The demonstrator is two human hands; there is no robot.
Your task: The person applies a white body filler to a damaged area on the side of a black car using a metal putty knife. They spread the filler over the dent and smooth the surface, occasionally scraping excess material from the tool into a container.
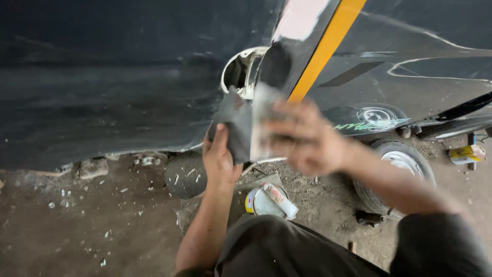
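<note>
Left hand: the left hand (219, 156) was raised against the dark sheet of sandpaper (237, 125), fingers closed along its lower left edge, thumb side toward the panel.
Right hand: the right hand (306, 137) was blurred by motion; its fingers were curled over the right part of the same sheet, where the pale back of the paper showed. How tightly it gripped could not be told for certain, but the sheet sat under its fingers.
Sandpaper: folded or bent between the two hands, held just below the round filler opening (242, 72) in the black car body panel (113, 87), close to the panel surface.
Body panel: dull and scuffed on the left, with a patch of pale grey filler (300, 18) and a strip of yellow masking tape (325, 46) running diagonally on the right.
Ground: a dirt floor (77, 225) scattered with small white chips.
Near the knees: an open round tin (261, 201) with a white tube (281, 200) lying across it, just beyond the person's dark trousers (287, 251).
Wheel: a small tyre with a white rim (402, 166) stood to the right, behind the right forearm.
Far right: a yellow can (465, 154) lay on the floor, well apart from the hands.
</note>
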